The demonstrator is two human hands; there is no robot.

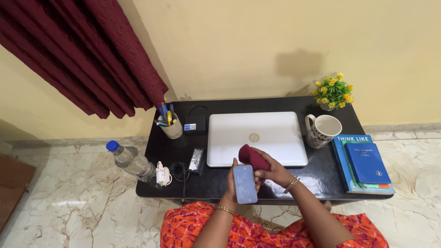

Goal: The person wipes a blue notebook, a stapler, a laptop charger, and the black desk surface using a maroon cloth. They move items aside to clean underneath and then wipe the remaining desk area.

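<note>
Head view, looking straight down: the left hand (231, 181) grips a pale blue phone (244, 184), fingers wrapped round its left edge, thumb side hidden behind it. The phone's long axis runs away from the person, its top tilted slightly left, and its flat glossy face is turned up toward the camera. The right hand (274, 171) is closed on a dark maroon cloth (252, 157), soft and bunched into a rounded wad, which sits just above and right of the phone's top end, touching or nearly so; I cannot tell which. So the cloth lies on the right hand's side, the phone on the left's, both just in front of the near edge of the closed white laptop (256, 137).

That laptop is smooth, matte, rectangular, lying flat on the glossy black worktop (321, 177). Left of the laptop: a black power brick (196, 159), a pen cup (172, 126), and further left a clear plastic bottle (130, 160) with a blue cap, standing beyond the worktop's edge. Right of the laptop: a white printed mug (322, 130), stacked blue books (364, 163), and a small pot of yellow flowers (334, 91) behind the mug.
</note>
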